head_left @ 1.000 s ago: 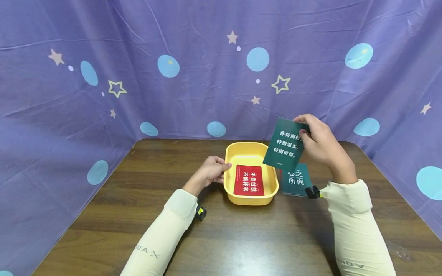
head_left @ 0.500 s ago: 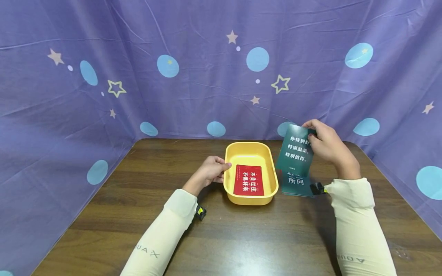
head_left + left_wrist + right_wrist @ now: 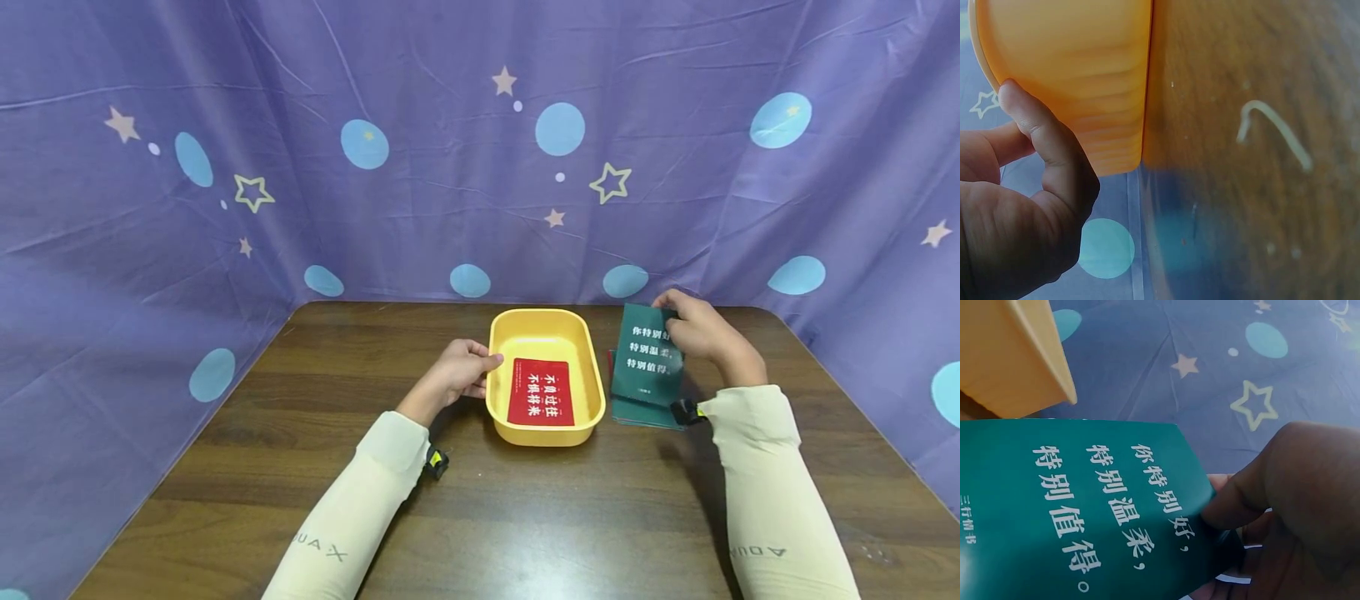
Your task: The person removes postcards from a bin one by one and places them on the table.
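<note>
My right hand [image 3: 701, 333] pinches a dark green card [image 3: 645, 354] with white characters by its far right corner. The card hangs tilted over a small stack of green cards [image 3: 645, 414], covering most of it; a red edge peeks out on the stack's left. In the right wrist view the thumb [image 3: 1235, 503] presses on the card's face. My left hand [image 3: 453, 369] grips the left side of a yellow plastic tray [image 3: 543, 436], thumb at the rim in the left wrist view. A red card [image 3: 542, 392] with white characters lies flat inside the tray.
The tray and the stack stand side by side on a dark wooden table [image 3: 300, 467]. A purple curtain [image 3: 420, 217] with stars and blue dots hangs behind the table and at its sides.
My right hand has carried the green card rightward from beside the tray's rim, then lowered it over the green stack. My left hand and the tray have stayed still.
</note>
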Demonstrator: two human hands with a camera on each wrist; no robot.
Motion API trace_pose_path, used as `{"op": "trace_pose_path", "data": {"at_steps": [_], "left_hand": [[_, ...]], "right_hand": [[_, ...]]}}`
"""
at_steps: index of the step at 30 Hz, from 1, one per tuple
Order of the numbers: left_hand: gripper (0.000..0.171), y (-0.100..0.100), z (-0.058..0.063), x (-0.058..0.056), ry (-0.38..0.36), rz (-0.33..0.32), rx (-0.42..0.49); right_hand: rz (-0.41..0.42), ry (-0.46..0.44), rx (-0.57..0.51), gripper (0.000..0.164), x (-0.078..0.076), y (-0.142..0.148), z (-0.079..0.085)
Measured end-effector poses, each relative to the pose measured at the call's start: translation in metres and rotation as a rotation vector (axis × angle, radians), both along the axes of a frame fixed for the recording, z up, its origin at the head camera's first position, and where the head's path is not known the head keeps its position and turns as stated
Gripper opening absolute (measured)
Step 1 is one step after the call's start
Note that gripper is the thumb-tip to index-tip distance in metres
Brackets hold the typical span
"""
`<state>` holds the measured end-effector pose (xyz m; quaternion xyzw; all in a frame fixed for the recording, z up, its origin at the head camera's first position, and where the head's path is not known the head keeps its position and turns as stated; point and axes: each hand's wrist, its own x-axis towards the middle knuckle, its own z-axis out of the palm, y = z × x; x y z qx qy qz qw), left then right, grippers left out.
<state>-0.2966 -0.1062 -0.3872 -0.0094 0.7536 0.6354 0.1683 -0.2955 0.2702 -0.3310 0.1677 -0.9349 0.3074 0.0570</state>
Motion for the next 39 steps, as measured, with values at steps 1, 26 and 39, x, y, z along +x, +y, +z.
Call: {"op": "trace_pose_path", "data": {"at_steps": [1, 26, 39], "left_hand": [[0.03, 0.0, 0.001, 0.0, 0.0, -0.001, -0.001], [0.031, -0.001, -0.001, -0.001, -0.004, 0.005, -0.004], [0.029, 0.0, 0.0, 0.001, -0.007, 0.004, -0.002]], "right_hand": [[0.001, -0.014, 0.001, 0.036, -0.001, 0.001, -0.002], [0.094, -0.21, 0.078, 0.058, -0.018, 0.001, -0.046], [0.119, -0.181, 0.132, 0.05, -0.025, -0.004, -0.058]]}}
